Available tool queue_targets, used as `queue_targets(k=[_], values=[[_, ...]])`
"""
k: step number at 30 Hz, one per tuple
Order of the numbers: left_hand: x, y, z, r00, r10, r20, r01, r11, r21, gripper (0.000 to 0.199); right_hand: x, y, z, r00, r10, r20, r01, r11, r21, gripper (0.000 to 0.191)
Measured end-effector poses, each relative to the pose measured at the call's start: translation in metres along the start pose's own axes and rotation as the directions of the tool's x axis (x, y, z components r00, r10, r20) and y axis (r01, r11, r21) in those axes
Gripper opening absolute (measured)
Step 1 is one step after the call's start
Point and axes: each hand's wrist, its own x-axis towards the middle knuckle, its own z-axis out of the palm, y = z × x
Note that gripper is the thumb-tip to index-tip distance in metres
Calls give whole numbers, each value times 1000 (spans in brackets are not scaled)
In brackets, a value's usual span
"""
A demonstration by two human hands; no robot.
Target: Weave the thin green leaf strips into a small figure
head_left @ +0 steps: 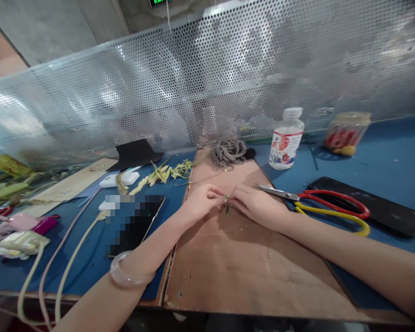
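Over the brown board (207,276), my left hand (204,203) and my right hand (257,205) meet fingertip to fingertip. Between them is a small green piece (227,210), pinched by the fingers of both hands, its lower end hanging down. Its exact shape is too small to tell. A pale bangle (129,272) circles my left wrist. Just right of my right hand lie scissors (293,196) with one red and one yellow handle. Behind the hands sits a bundle of grey cord (228,152).
A black phone (376,205) lies under the scissor handles, another phone (141,226) left of the board. A bottle (287,138) and a jar (347,131) stand at the back right. Braided plant strips (166,173), cables (67,267) and a power bank (20,244) are left.
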Motion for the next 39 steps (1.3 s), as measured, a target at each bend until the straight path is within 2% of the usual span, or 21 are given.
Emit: queue_targets(k=[8, 15, 20, 25, 29, 33, 36, 39], values=[[-3, 8, 0, 994, -107, -8, 107, 994, -1, 30, -1, 4, 8, 975, -200, -95, 176, 961, -216, 24], [-3, 8, -1, 991, -132, 32, 133, 990, -44, 34, -3, 0, 7, 976, -178, -128, 151, 969, -197, 19], [0, 3, -2, 987, -135, 87, 142, 987, -72, 31, -4, -1, 9, 967, -232, -104, 196, 940, -278, 16], [6, -1, -1, 990, -124, 71, 130, 988, -83, 29, -5, -4, 7, 968, -237, -79, 199, 923, -329, 22], [7, 0, 0, 988, -146, 58, 152, 982, -111, 35, -5, -7, 5, 975, -211, -72, 189, 953, -238, 20], [4, 5, 0, 984, -159, 74, 168, 977, -134, 36, -7, -4, 4, 990, -117, -80, 115, 993, -33, 14], [3, 7, 0, 980, -182, 76, 191, 973, -133, 36, -8, 4, 5, 994, -98, -58, 104, 987, 123, 14], [3, 7, 0, 978, -199, 68, 206, 972, -115, 35, -8, 12, 7, 998, -50, -35, 56, 982, 179, 9]])
